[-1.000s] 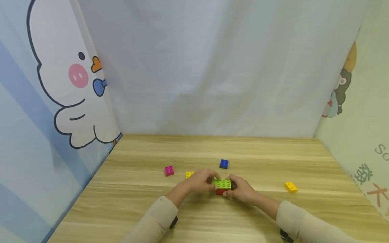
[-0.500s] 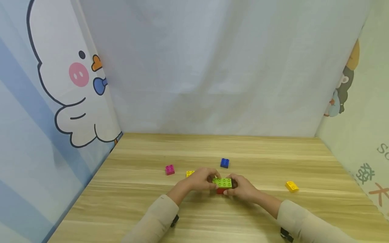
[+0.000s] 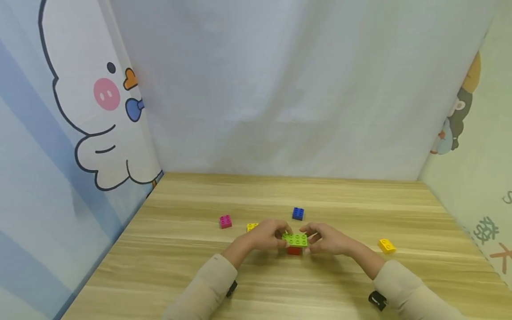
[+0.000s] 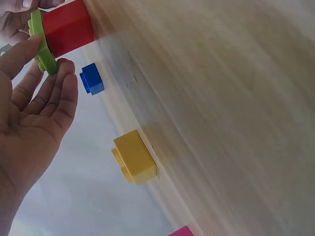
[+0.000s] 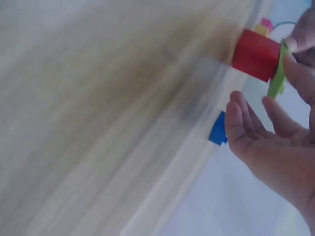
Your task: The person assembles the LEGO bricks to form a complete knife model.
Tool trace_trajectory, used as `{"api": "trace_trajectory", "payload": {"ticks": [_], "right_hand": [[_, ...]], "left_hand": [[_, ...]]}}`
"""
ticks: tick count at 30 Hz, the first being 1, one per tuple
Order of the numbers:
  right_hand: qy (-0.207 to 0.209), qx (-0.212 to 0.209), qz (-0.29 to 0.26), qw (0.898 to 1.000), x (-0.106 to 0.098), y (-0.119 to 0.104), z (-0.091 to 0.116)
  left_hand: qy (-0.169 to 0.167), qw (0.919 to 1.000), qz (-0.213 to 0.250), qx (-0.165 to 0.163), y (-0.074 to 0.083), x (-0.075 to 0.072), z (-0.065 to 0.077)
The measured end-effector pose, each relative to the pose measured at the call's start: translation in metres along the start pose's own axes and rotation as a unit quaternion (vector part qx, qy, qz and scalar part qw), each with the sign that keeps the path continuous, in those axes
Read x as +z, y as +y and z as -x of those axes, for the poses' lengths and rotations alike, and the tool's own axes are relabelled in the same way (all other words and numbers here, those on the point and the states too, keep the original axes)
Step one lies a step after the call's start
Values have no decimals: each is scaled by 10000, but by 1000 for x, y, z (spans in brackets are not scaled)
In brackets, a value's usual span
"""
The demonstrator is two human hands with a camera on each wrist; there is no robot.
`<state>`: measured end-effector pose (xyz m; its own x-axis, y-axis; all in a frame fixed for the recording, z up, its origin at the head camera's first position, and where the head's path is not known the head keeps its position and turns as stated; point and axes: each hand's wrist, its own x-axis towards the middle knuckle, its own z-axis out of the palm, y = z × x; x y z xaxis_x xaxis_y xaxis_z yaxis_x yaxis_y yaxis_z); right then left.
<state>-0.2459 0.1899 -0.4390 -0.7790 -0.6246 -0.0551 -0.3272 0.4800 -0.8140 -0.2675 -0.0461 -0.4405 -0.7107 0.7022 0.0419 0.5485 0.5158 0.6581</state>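
A thin lime-green toy brick (image 3: 296,240) with studs on top lies over a red brick (image 3: 294,250) at mid-table, its ends reaching past the red one. My left hand (image 3: 269,234) pinches the green brick's left end, thumb in front and fingers behind, as the left wrist view confirms. To the right, my right hand (image 3: 330,238) is spread beside the green brick's other end and holds nothing. In the right wrist view its fingers (image 5: 236,115) are apart from the red brick (image 5: 256,55).
Behind the hands lies a blue brick (image 3: 298,214). A yellow brick (image 3: 252,227) is partly hidden by the left hand, with a magenta brick (image 3: 226,222) farther left. Another yellow brick (image 3: 386,246) sits to the right on the wooden table (image 3: 192,284).
My right hand has let go of the bricks and moved slightly right, fingers spreading. The left hand keeps its pinch on the green brick. The head view has shifted a little.
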Motion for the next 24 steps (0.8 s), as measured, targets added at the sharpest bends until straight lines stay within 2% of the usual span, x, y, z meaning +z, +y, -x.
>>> {"api": "trace_trajectory", "payload": {"ticks": [5, 11, 24], "right_hand": [[-358, 7, 0, 9994, -9, -1, 0], [-539, 126, -11, 9985, -15, 2, -4], [-128, 185, -138, 9997, -24, 13, -14]], "left_hand": [[19, 9999, 123, -11, 0, 1, -1], [12, 9999, 89, -122, -1, 0, -1], [-40, 9998, 66, -208, 0, -1, 0]]}}
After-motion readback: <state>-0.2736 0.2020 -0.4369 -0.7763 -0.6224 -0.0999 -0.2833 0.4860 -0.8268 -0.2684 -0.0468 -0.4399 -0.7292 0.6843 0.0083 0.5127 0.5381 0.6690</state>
